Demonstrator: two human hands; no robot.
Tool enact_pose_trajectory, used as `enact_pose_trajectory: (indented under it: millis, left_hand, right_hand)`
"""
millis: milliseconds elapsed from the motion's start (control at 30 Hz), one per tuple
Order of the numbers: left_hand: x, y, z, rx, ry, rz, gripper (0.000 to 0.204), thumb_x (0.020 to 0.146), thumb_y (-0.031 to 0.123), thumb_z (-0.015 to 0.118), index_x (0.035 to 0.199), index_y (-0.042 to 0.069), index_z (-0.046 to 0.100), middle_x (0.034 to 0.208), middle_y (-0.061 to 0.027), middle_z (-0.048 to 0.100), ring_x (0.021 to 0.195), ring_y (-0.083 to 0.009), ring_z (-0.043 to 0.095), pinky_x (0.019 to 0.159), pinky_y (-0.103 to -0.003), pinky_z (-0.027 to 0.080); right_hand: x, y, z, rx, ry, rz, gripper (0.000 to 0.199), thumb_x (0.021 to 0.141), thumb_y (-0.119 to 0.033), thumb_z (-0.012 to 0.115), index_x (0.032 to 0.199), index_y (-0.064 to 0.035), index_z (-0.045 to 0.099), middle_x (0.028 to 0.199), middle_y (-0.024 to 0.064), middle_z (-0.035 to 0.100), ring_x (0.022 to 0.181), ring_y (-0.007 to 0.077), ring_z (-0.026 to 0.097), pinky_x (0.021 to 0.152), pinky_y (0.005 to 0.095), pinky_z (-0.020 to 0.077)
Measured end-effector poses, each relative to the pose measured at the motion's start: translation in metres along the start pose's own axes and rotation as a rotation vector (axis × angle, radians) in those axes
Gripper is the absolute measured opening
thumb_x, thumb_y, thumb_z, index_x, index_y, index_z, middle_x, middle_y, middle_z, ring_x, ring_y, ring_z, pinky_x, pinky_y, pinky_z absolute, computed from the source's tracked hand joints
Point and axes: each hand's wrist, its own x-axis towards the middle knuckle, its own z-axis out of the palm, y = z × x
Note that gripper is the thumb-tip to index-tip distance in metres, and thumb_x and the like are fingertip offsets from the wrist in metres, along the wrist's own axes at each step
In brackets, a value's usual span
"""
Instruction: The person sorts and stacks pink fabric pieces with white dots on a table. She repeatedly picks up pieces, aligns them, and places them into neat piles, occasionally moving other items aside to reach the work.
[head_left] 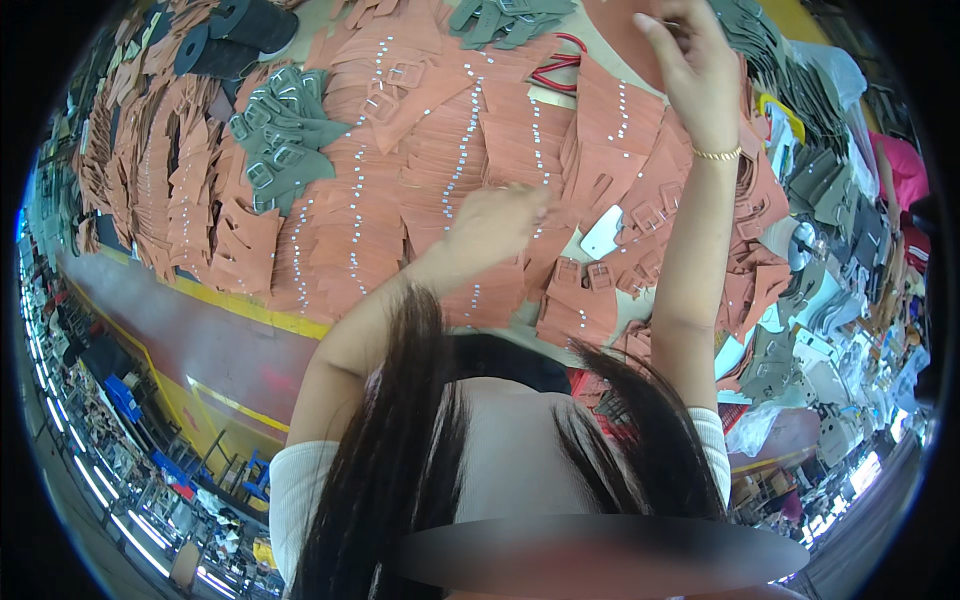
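Note:
My left hand (498, 218) is low over overlapping rows of salmon-coloured flat pieces (440, 170), many with small white tags along them. Its fingers are bent towards the right and smeared by motion, so whether they grip anything does not show. My right hand (690, 50), with a gold bracelet (717, 154) at the wrist, is raised at the far right of the table, partly cut off by the top edge. Its thumb stands apart from the bent fingers, with nothing visible held. Salmon pieces with covered buckles (650, 215) lie near the right forearm.
Red-handled scissors (558, 72) lie at the back, near green buckled straps (510, 18). More green straps (280, 135) and black spools (240, 28) are at the left. A white flat rounded object (602, 232) lies between my arms. Green pieces (825, 185) and plastic bags crowd the right.

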Motion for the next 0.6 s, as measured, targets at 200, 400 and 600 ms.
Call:
enact_pose_trajectory:
  millis: [200,400,600]
  left_hand:
    - [-0.03,-0.034,0.032,-1.641,0.501,-0.343,0.016,0.094,0.014,0.051,0.108,0.007,0.05,0.107,-0.007,0.06,0.091,-0.0225,0.062,0.085,-0.038,0.05]
    - [-0.046,-0.072,0.081,-2.006,0.414,-0.297,0.026,0.092,0.011,0.052,0.115,-0.001,0.051,0.11,-0.0107,0.06,0.098,-0.0232,0.061,0.084,-0.036,0.051]
    - [-0.055,-0.063,0.078,-1.944,0.432,-0.25,0.038,0.095,0.024,0.044,0.118,-0.005,0.051,0.119,-0.016,0.057,0.109,-0.0226,0.056,0.095,-0.037,0.045]
  right_hand:
    - [-0.08,-0.043,0.019,1.071,0.362,0.42,0.019,0.089,-0.004,0.056,0.102,-0.0132,0.047,0.092,-0.0002,0.062,0.079,0.0151,0.062,0.068,0.0352,0.0531]
    - [-0.212,-0.044,0.151,1.633,0.37,1.074,0.02,0.091,-0.003,0.053,0.108,-0.0114,0.047,0.1,0.0057,0.061,0.092,0.021,0.063,0.082,0.0385,0.0547]
    - [-0.256,-0.014,0.183,1.489,0.422,1.309,0.013,0.092,-0.01,0.054,0.105,-0.0084,0.053,0.1,0.0065,0.062,0.094,0.023,0.062,0.083,0.0386,0.0537]
